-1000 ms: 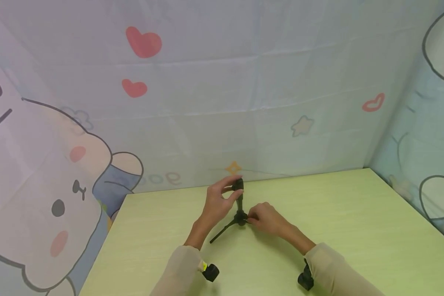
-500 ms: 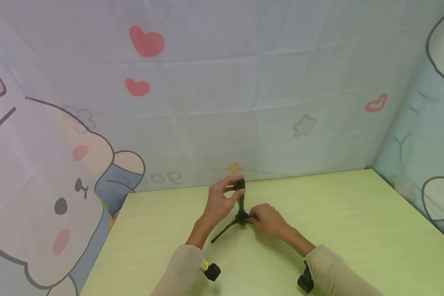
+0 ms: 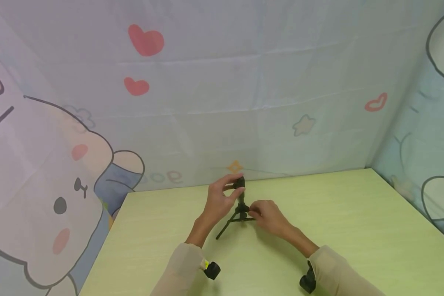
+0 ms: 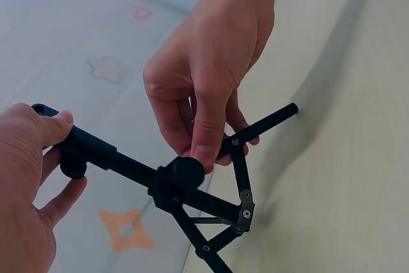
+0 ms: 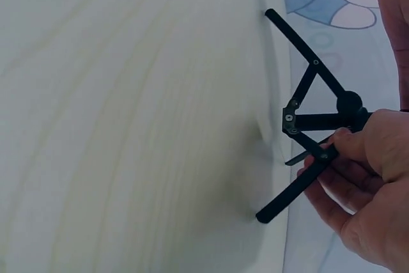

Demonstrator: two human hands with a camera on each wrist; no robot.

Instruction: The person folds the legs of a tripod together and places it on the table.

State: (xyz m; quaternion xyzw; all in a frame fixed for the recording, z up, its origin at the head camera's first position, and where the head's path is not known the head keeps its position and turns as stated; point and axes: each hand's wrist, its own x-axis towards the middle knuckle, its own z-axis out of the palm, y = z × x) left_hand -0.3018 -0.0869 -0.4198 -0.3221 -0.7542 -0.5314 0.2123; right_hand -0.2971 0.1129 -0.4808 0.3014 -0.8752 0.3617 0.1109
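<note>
In the head view a black mini tripod (image 3: 241,201) stands upright near the far side of the table, its legs spread. My left hand (image 3: 219,198) pinches its top end between thumb and fingers. Lower down, my right hand (image 3: 268,216) grips it by the collar where a leg joins. The left wrist view shows the right thumb beside a round knob (image 4: 184,174) on the collar. Hinged braces link the legs (image 5: 291,190) to the bottom of the centre column (image 5: 316,121) in the right wrist view. The fingers partly hide one leg.
The pale yellow table (image 3: 163,222) meets a printed cloth backdrop (image 3: 207,135) behind the tripod. Another cloth wall (image 3: 418,135) rises on the right. A small black camera hangs at each wrist, one below the left sleeve (image 3: 179,267) and one below the right.
My right hand has risen slightly with the tripod's collar, which has slid up the column. The braces beneath now show, and the front leg sits steeper. My left hand stays at the top.
</note>
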